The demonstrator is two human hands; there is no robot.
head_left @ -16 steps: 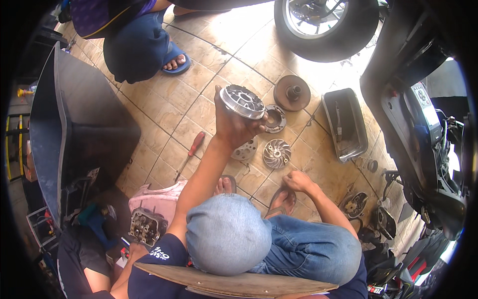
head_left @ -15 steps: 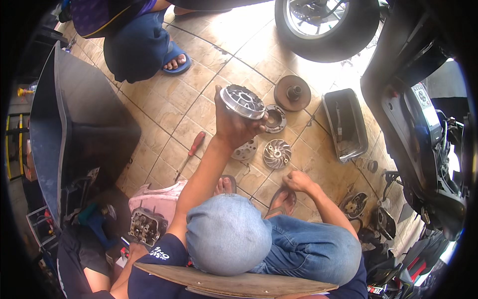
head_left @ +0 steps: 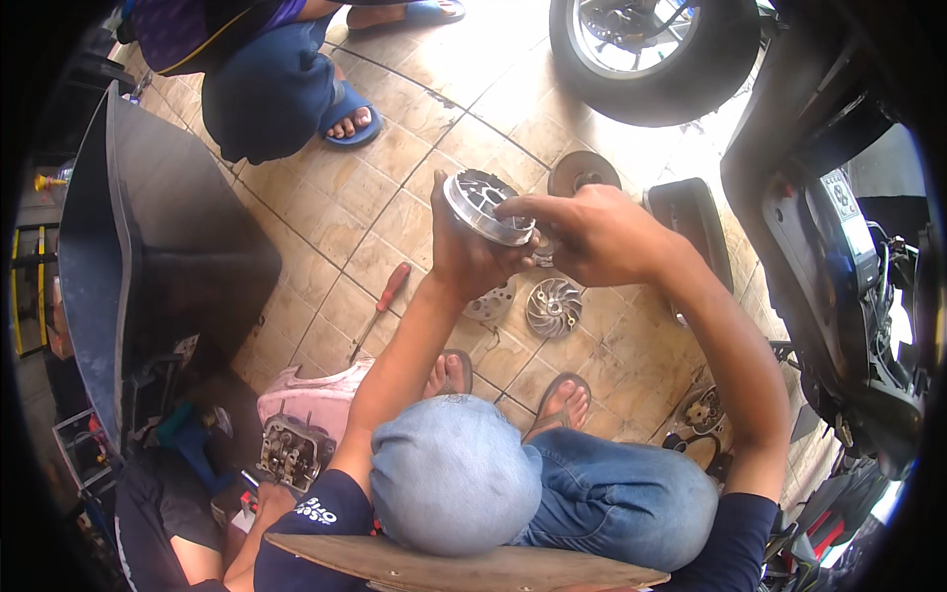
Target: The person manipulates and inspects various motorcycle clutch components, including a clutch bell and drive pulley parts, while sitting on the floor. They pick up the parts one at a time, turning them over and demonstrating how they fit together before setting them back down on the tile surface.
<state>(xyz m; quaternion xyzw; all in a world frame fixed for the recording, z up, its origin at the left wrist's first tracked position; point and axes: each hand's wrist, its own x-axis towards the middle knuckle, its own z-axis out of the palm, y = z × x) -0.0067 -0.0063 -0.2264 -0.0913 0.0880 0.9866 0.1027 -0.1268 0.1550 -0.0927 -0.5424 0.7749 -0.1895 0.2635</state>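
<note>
My left hand [head_left: 464, 247] is raised above the floor, its fingers wrapped around a round silver scooter variator [head_left: 485, 205]. The ribbed inside of this part is turned up. My right hand [head_left: 592, 237] reaches in from the right. Its index finger is stretched out and touches the variator's near right edge, while the other fingers are bent and partly hidden. On the tiles beneath lie a finned metal disc [head_left: 553, 308] and a holed plate [head_left: 490, 302]. A brown pulley disc [head_left: 582, 172] sits behind my right hand.
A red-handled screwdriver [head_left: 383, 308], a pink panel [head_left: 311, 397] and an engine cylinder head [head_left: 293, 452] lie left. A metal tray [head_left: 712, 217] is partly behind my right arm. A motorbike wheel [head_left: 656, 99] stands far right. A person's sandalled foot [head_left: 350, 126] is far left.
My right hand has risen from beside my right foot to the variator, and its index finger now touches it. My left hand still holds the variator, shifted slightly.
</note>
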